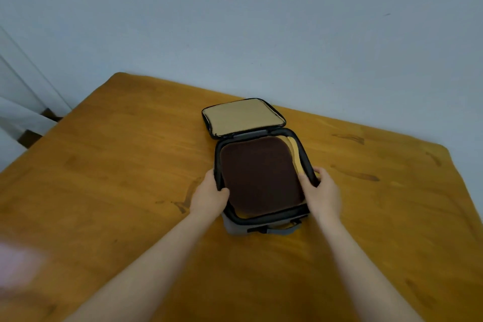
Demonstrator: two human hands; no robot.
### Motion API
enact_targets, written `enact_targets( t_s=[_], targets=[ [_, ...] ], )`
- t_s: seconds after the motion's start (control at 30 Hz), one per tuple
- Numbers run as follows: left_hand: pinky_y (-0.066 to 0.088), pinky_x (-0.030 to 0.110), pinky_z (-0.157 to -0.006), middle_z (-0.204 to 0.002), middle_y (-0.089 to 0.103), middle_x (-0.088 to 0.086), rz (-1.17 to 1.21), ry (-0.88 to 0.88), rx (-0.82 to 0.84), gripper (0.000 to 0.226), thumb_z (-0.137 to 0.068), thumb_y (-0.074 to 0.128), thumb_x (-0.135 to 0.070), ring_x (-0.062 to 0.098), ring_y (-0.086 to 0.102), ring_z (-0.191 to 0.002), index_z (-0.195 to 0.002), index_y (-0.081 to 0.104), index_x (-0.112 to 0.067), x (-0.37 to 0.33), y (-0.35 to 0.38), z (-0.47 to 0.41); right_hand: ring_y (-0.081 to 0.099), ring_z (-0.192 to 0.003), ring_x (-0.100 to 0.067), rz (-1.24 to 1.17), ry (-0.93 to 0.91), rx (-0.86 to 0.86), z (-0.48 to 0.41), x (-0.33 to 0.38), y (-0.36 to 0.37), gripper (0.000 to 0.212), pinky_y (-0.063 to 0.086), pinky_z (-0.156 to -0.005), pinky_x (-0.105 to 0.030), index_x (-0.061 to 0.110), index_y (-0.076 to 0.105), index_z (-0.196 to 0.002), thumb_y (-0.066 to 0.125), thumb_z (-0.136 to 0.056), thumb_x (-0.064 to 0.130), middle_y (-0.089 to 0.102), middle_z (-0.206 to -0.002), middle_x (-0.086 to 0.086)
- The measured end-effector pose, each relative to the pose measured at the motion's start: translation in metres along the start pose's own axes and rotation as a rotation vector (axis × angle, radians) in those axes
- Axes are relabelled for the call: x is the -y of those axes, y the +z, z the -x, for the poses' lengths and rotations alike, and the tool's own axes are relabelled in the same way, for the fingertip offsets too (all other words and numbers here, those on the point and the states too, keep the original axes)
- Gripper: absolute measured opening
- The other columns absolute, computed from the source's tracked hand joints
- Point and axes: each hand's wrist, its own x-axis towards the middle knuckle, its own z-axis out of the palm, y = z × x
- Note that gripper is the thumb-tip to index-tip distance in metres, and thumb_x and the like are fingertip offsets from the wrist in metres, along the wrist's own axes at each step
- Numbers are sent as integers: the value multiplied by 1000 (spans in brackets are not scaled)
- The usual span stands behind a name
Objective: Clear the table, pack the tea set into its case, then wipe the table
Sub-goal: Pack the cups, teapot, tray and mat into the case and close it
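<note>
We grip the open case (264,219) on the wooden table (117,165): left hand (209,196) curled over its left rim, right hand (323,191) over its right; its lid (243,116) lies back toward the wall (261,21).

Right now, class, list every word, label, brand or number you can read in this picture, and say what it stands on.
None can be read. The case, its lid, the brown pad and the table show no text.
</note>
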Motion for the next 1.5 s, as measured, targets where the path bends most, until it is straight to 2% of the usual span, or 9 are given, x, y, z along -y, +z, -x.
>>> enact_targets(
  t_s=[0.13,0.23,0.33,0.47,0.67,0.87,0.97,1.33,1.5],
  targets=[
    [44,27,-52,-96,60,-5,-80,14,-24,50,-93,49,-15,15,61,-75,-141,36,-23,16,-16,6,65,-87,-19,200,-114,-18,35,-2,5,51,51,-62,-31,30,42,-141,55,-95,47,65,-114,2],
    [42,28,-54,-103,62,-1,-67,-30,-18,51,-93,47,-18,15,59,-74,-143,36,-21,21,-25,6,62,-96,-18,299,-152,-6,51,2,9,54,55,-72,-33,32,38,-146,47,-96,51,62,-115,0],
    [45,36,-81,-142,45,3,113,-103,1,60,-95,45,-29,16,55,-99,-151,25,-20,13,-34,-7,45,-130,-24,388,-239,-42,62,3,11,60,46,-99,-36,27,32,-150,46,-96,51,45,-144,-7],
    [30,46,-109,-155,28,5,314,-186,18,69,-95,50,-41,31,30,-140,-153,18,-21,-9,-46,-47,25,-145,-33,509,-491,-93,83,6,19,59,29,-115,-51,24,42,-146,54,-93,47,36,-153,-13],
    [51,35,-82,-124,63,8,853,-269,159,37,-95,57,-23,22,60,-108,-129,56,-8,-42,-58,-105,29,-144,-27,523,-582,-3,120,-8,26,50,22,-117,-50,30,51,-138,30,-97,49,48,-146,-2],
    [55,38,-80,-128,61,11,964,-216,42,59,-92,63,-13,21,64,-102,-145,39,-12,-55,-57,-114,29,-144,-21,384,-484,-15,129,-29,7,43,22,-117,-42,28,51,-139,57,-96,29,47,-146,2],
    [52,37,-92,-121,60,9,945,-161,0,47,-95,56,-5,23,62,-105,-140,43,-7,-62,-57,-103,32,-142,-22,343,-450,-12,126,-28,4,47,33,-114,-46,24,52,-139,62,-94,21,47,-146,-1],
    [52,32,-92,-116,64,8,633,35,-37,28,-94,60,-13,20,63,-106,-122,57,-8,-54,-76,-81,44,-132,-24,327,-423,-34,115,-7,21,44,38,-111,-48,21,54,-136,62,-93,20,49,-142,-8],
    [44,17,-72,-96,63,-11,338,293,-29,15,-94,60,-26,2,57,-87,-109,62,-21,-69,-82,-44,32,-141,-22,235,-361,27,115,-6,20,44,30,-116,-42,22,49,-141,55,-98,22,43,-148,-5]
  ],
)
